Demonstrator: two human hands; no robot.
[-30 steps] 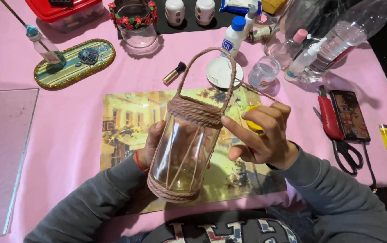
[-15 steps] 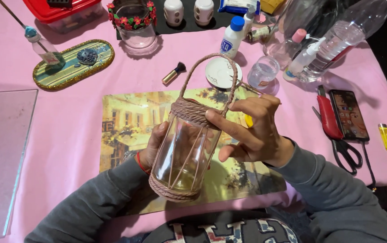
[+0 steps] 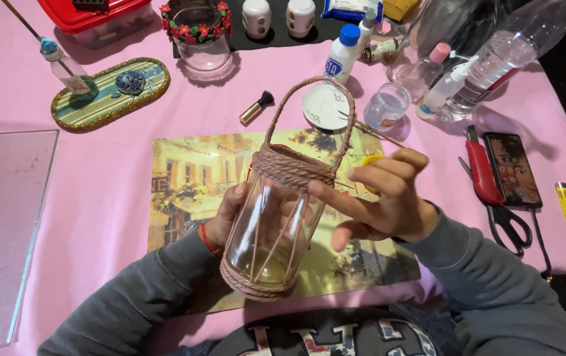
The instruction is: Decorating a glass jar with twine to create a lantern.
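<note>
Hands hold a jar [image 3: 273,231] up above the middle of the surface [image 3: 118,191], close to its near edge. The jar is clear glass. Brown cord is wound around its neck and its bottom, and thin cords run down its sides. A cord handle [image 3: 309,118] loops up from the neck.

The jar is tilted. Its long line runs from the bottom, near the person's chest, up to the handle, which leans toward the far edge and a bit to the right.

The left hand [image 3: 225,221] is behind the jar on its left side. It is curled around the glass and grips it. The right hand [image 3: 378,198] is just to the right of the jar. Its fingers [image 3: 336,198] reach left and touch the jar just under the cord at the neck. The fingers are loosely bent, not wrapped around anything. A bit of yellow shows behind them, but I cannot tell what it is.

Under the jar lies a picture mat [image 3: 191,171]. Past the handle sit a small white dish [image 3: 326,105] and a glue bottle [image 3: 341,56]. Near the right edge lie scissors [image 3: 494,191] and a phone [image 3: 512,168].
</note>
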